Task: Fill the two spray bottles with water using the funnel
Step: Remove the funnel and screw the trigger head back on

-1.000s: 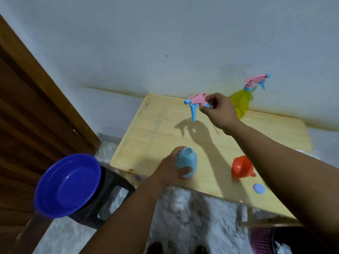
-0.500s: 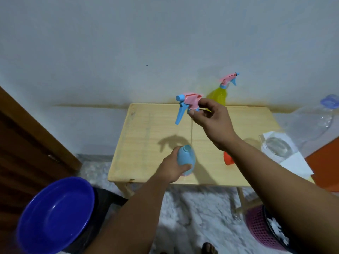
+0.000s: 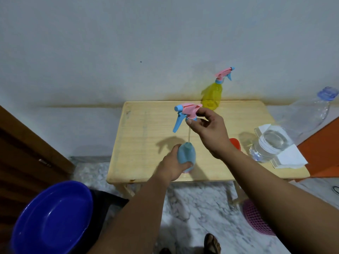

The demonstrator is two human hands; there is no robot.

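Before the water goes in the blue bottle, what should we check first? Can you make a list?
1. Sprayer top off the blue bottle: not ok, its tube still dips into the neck while the right hand pinches it.
2. Bottle held steady: ok, the left hand grips it on the table.
3. Funnel in the bottle: not ok, it sits behind the right arm.
4. Water ready: ok, the clear container holds water.
5. Yellow bottle opened: not ok, top still on.

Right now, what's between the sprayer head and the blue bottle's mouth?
Head view: only the sprayer head's thin dip tube, hanging down into the blue bottle's mouth. Otherwise bare tabletop behind.
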